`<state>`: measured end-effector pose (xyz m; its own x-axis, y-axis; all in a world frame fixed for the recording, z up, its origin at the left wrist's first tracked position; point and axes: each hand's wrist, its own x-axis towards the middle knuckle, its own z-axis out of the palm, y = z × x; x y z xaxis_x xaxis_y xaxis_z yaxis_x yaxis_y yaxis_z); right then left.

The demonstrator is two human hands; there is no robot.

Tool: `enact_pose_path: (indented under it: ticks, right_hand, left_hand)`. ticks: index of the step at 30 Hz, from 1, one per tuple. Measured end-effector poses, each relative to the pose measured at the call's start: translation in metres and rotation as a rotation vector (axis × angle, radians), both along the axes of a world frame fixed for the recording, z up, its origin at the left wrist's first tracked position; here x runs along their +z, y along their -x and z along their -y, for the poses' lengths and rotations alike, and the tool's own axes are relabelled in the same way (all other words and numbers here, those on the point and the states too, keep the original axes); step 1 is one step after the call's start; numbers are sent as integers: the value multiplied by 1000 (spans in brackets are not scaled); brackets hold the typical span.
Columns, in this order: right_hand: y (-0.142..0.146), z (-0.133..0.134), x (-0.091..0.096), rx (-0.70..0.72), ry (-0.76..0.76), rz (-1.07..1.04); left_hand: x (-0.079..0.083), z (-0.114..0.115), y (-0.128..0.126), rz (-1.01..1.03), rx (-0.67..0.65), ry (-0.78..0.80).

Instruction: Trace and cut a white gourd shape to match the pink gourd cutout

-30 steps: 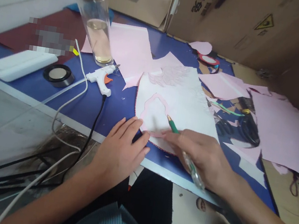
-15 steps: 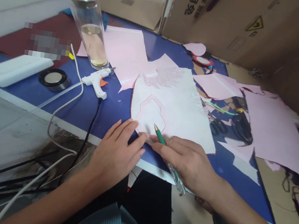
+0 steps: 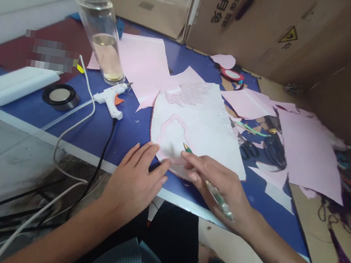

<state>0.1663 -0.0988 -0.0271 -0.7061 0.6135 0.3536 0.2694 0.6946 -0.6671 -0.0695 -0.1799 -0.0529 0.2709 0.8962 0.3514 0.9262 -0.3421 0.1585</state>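
Your left hand (image 3: 134, 178) lies open, fingertips resting on the white paper sheet (image 3: 208, 132) mid-frame, while your right hand (image 3: 216, 187) pinches a green pencil (image 3: 188, 150) just above it. The pink outline (image 3: 173, 117) is already on there; the sheet looks uncut so far.

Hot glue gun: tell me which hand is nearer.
Left. The left hand lies below and right of the hot glue gun; the right hand, holding a pencil, is farther right.

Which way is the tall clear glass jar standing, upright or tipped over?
Upright: the tall clear glass jar stands on its round base on the blue mat, unheld.
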Motion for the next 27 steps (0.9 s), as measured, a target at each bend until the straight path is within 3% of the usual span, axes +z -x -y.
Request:
enact_pose_path:
  ticks: [5,9,17,27]
  right_hand:
    - [12,0,16,-230,208,0]
    - [25,-6,17,-270,350,-16]
    - [35,-15,4,-244,334,-7]
    - [36,-16,4,-217,293,17]
  left_hand:
    - [0,0,0,13,1,-5]
    - [0,0,-1,10,0,-8]
    - [-1,0,0,18,3,17]
    - [0,0,0,18,-5,14]
